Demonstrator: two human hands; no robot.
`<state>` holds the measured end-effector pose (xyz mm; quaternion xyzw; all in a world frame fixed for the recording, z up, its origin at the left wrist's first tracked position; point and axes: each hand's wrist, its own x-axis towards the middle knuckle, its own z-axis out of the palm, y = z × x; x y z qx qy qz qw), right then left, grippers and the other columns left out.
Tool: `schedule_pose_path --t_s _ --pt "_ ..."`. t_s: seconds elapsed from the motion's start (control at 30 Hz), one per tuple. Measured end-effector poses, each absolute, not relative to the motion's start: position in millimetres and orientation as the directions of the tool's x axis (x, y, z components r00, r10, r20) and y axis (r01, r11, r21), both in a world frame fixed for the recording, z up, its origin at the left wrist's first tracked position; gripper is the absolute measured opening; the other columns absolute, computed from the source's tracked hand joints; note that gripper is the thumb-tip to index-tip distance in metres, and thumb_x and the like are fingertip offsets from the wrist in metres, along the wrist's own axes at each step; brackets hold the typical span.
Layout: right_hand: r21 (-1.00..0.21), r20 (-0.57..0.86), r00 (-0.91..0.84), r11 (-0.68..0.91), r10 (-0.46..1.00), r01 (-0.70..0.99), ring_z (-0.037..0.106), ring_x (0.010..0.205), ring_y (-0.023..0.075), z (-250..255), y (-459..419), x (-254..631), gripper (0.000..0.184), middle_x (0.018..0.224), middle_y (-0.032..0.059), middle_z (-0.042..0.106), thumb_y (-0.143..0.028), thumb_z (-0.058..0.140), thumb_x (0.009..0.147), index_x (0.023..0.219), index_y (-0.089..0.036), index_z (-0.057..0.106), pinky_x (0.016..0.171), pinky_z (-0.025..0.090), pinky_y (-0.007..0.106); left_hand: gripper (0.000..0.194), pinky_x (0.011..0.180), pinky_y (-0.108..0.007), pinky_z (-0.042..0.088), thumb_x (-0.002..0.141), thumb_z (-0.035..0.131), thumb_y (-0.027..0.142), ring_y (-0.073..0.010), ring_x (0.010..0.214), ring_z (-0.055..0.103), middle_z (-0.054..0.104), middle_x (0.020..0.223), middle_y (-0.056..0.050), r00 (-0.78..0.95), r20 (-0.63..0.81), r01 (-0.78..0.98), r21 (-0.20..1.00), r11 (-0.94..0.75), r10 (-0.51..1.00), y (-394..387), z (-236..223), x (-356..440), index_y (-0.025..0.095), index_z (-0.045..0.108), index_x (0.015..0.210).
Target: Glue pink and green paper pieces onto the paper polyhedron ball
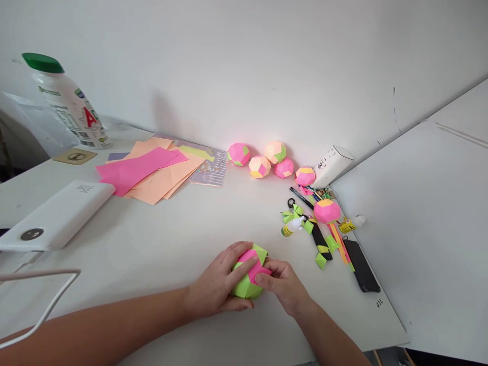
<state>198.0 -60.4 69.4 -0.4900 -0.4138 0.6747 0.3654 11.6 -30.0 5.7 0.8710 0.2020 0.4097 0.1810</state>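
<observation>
The left forearm (125, 323), near left, and right forearm (330, 333), near right, are bare, narrowing to the wrists (187, 302). The left hand (213, 284) and right hand (288, 288) are bare too.

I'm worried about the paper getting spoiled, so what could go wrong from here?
The left hand wraps around the green-and-pink paper ball; too firm a squeeze might dent it.

The right hand grips at the ball's pink side, so a hard pull could crease or tear the paper there.

The small white-tipped bottle sits close to loose green paper pieces; if it leaked, it might stain them.
</observation>
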Motion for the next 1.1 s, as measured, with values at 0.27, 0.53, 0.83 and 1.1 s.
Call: schedule_pose_path --t_s 0.27,0.53,0.83,1.1 --pt "-0.909 -0.375 -0.262 -0.408 0.889 -0.085 0.049 0.071 0.014 68.5 -60.0 197.4 0.027 0.074 0.0001 0.059 -0.041 0.083 0.063 0.065 -0.017 0.071 0.065 0.04 0.027 0.073 0.096 -0.055 0.041 0.091 0.039 0.06 -0.0374 0.125 0.036 0.03 0.137 -0.02 0.596 0.636 0.196 0.477 -0.857 0.49 -30.6 7.5 10.3 0.031 0.007 0.151" --pt "-0.896 -0.395 -0.299 -0.436 0.869 -0.083 0.05 0.069 0.0132 68.0 -59.8 198.4 0.028 0.071 -0.0007 0.059 -0.039 0.084 0.062 0.067 -0.016 0.069 0.063 0.04 0.026 0.068 0.096 -0.055 0.043 0.094 0.035 0.056 -0.0364 0.125 0.034 0.028 0.136 -0.021 0.604 0.648 0.168 0.466 -0.869 0.464 -30.6 9.7 11.1 0.027 0.008 0.151" --pt "-0.896 -0.402 -0.286 -0.438 0.87 -0.072 0.048 0.067 0.0125 70.1 -60.9 195.8 0.033 0.069 -0.0006 0.058 -0.042 0.084 0.06 0.067 -0.015 0.067 0.061 0.039 0.026 0.068 0.094 -0.056 0.045 0.094 0.037 0.055 -0.0369 0.123 0.036 0.031 0.134 -0.022 0.6 0.663 0.17 0.442 -0.881 0.448 -30.5 9.5 10.6 0.026 0.012 0.15" --pt "-0.89 -0.422 -0.288 -0.453 0.86 -0.049 0.046 0.062 0.0103 65.7 -61.3 196.9 0.037 0.061 -0.0034 0.053 -0.041 0.085 0.058 0.066 -0.013 0.064 0.06 0.036 0.025 0.067 0.095 -0.056 0.043 0.094 0.037 0.055 -0.0364 0.124 0.035 0.029 0.134 -0.021 0.611 0.654 0.135 0.468 -0.873 0.445 -30.2 11.2 10.4 0.028 0.011 0.149"
